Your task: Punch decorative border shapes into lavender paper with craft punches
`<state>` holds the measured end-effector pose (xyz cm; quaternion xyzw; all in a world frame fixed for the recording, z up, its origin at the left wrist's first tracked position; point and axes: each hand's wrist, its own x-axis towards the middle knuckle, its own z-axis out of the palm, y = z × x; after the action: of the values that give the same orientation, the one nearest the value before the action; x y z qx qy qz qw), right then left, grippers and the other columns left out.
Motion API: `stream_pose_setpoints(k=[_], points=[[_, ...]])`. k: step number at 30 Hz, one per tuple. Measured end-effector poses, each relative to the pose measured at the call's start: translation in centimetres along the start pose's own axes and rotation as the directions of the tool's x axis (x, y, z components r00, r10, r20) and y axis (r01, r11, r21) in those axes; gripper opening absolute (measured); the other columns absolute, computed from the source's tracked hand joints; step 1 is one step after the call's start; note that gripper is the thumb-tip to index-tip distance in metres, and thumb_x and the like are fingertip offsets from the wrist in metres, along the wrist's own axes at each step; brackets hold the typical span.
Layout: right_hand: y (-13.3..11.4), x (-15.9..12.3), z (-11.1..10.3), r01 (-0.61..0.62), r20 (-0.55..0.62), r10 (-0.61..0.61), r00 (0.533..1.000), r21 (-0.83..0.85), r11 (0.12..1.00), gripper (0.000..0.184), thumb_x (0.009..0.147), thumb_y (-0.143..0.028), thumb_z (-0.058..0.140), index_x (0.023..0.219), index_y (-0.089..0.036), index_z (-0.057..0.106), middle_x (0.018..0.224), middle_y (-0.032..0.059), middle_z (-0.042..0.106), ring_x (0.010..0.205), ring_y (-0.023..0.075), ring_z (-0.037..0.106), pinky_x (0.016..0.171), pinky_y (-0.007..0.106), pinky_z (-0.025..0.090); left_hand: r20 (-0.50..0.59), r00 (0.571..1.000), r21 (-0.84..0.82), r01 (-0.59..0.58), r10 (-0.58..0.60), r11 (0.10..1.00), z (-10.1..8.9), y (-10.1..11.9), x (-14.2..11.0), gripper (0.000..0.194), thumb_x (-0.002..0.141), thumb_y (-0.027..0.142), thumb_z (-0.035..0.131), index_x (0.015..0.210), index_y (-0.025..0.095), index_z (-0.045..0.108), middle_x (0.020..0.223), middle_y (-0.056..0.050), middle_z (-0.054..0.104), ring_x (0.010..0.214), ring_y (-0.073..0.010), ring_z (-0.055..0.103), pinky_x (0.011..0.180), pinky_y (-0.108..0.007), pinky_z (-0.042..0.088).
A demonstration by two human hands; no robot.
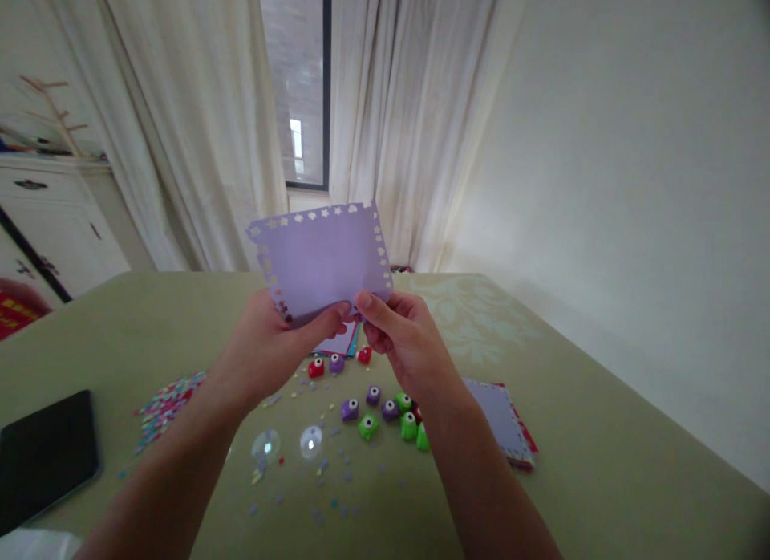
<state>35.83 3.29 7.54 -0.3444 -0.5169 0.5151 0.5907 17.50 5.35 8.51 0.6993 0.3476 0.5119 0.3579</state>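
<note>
A lilac paper sheet (325, 259) with small shapes punched along its edges is held up above the table. My left hand (270, 343) pinches its lower left corner, and my right hand (403, 335) pinches its bottom edge beside it. Both hands are closed on the sheet. Below them several small craft punches lie on the olive-green table (601, 448): red ones (316, 367), purple ones (350, 409) and green ones (368, 426).
A stack of coloured sheets (505, 424) lies right of my right forearm, another stack (342, 343) under the hands. Punched confetti (165, 407) is scattered at left. A dark tablet (45, 456) sits near the left edge. Two round clear lids (311, 442) lie in front.
</note>
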Motion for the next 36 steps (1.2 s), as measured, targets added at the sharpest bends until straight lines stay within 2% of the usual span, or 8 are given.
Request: stream_pose_setpoints(k=[13, 19, 21, 23, 25, 27, 30, 36], points=[[0.8, 0.5, 0.5, 0.042, -0.032, -0.042, 0.999, -0.014, 0.999, 0.045, 0.076, -0.059, 0.091, 0.067, -0.022, 0.068, 0.052, -0.0089, 0.041, 0.048, 0.0085, 0.026, 0.047, 0.03, 0.018, 0.0, 1.0, -0.009, -0.014, 0.014, 1.0, 0.1, 0.1, 0.1, 0.012, 0.087, 0.033, 0.081, 0.083, 0.022, 0.083, 0.076, -0.001, 0.085, 0.067, -0.018, 0.079, 0.06, -0.023, 0.063], [0.2, 1.0, -1.6, 0.031, 0.066, -0.012, 0.998, -0.303, 0.952, 0.036, 0.078, -0.053, 0.09, 0.086, -0.021, 0.074, 0.064, -0.0048, 0.059, 0.054, 0.0105, 0.043, 0.051, 0.027, 0.029, -0.194, 0.977, -0.021, 0.092, -0.094, 0.996, -1.0, 0.3, 0.4, 0.021, 0.087, 0.037, 0.082, 0.073, 0.022, 0.079, 0.066, -0.003, 0.082, 0.058, -0.0192, 0.077, 0.057, -0.027, 0.064], [0.7, 1.1, -2.0, 0.036, 0.082, 0.01, 0.997, -0.533, 0.845, 0.034, 0.075, -0.046, 0.094, 0.086, -0.021, 0.075, 0.067, -0.0039, 0.063, 0.057, 0.0117, 0.048, 0.054, 0.027, 0.034, -0.27, 0.954, -0.043, 0.121, -0.128, 0.992, -1.6, 0.0, 0.6, 0.022, 0.089, 0.038, 0.081, 0.074, 0.023, 0.079, 0.068, -0.003, 0.083, 0.059, -0.0189, 0.077, 0.059, -0.028, 0.064], [2.0, 1.0, -1.5, 0.104, 0.172, 0.047, 0.984, -0.765, 0.635, 0.027, 0.079, -0.042, 0.093, 0.082, -0.02, 0.077, 0.067, -0.0018, 0.066, 0.061, 0.0138, 0.054, 0.058, 0.028, 0.037, -0.291, 0.942, -0.056, 0.156, -0.166, 0.986, -2.3, -0.6, 0.8, 0.024, 0.091, 0.042, 0.08, 0.075, 0.024, 0.08, 0.069, -0.003, 0.083, 0.059, -0.0184, 0.075, 0.06, -0.028, 0.063], [4.3, 0.8, -0.2, 0.256, 0.33, 0.137, 0.934, -0.885, 0.39, 0.019, 0.085, -0.036, 0.088, 0.084, -0.019, 0.081, 0.075, 0.003, 0.074, 0.07, 0.0173, 0.062, 0.065, 0.029, 0.041, -0.283, 0.938, -0.069, 0.186, -0.198, 0.98, -2.8, -1.3, 1.0, 0.027, 0.092, 0.047, 0.078, 0.078, 0.025, 0.082, 0.071, -0.002, 0.083, 0.061, -0.0179, 0.075, 0.061, -0.027, 0.063], [7.1, 0.6, 1.6, 0.359, 0.423, 0.295, 0.857, -0.9, 0.248, 0.012, 0.088, -0.028, 0.081, 0.085, -0.017, 0.083, 0.085, 0.0079, 0.081, 0.077, 0.0212, 0.069, 0.068, 0.03, 0.045, -0.29, 0.933, -0.091, 0.195, -0.214, 0.976, -3.1, -1.7, 1.1, 0.027, 0.092, 0.051, 0.079, 0.082, 0.026, 0.083, 0.072, -0.002, 0.083, 0.063, -0.0178, 0.075, 0.062, -0.026, 0.062], [10.7, 0.3, 3.7, 0.447, 0.445, 0.453, 0.773, -0.888, 0.111, 0.017, 0.091, -0.02, 0.073, 0.1, -0.012, 0.085, 0.103, 0.0152, 0.084, 0.091, 0.026, 0.076, 0.075, 0.031, 0.053, -0.289, 0.93, -0.129, 0.199, -0.228, 0.972, -3.0, -1.8, 1.2, 0.026, 0.088, 0.052, 0.083, 0.083, 0.027, 0.083, 0.073, -0.001, 0.083, 0.063, -0.0179, 0.074, 0.061, -0.026, 0.062], [12.6, 0.6, 3.7, 0.362, 0.356, 0.366, 0.86, -0.931, 0.057, 0.039, 0.098, -0.043, 0.071, 0.121, -0.012, 0.078, 0.123, 0.0192, 0.077, 0.107, 0.0323, 0.075, 0.089, 0.039, 0.06, -0.225, 0.965, -0.063, 0.121, -0.132, 0.991, -2.1, -2.0, 1.2, 0.033, 0.086, 0.055, 0.082, 0.079, 0.023, 0.08, 0.072, 0.001, 0.077, 0.061, -0.016, 0.068, 0.058, -0.025, 0.057]])
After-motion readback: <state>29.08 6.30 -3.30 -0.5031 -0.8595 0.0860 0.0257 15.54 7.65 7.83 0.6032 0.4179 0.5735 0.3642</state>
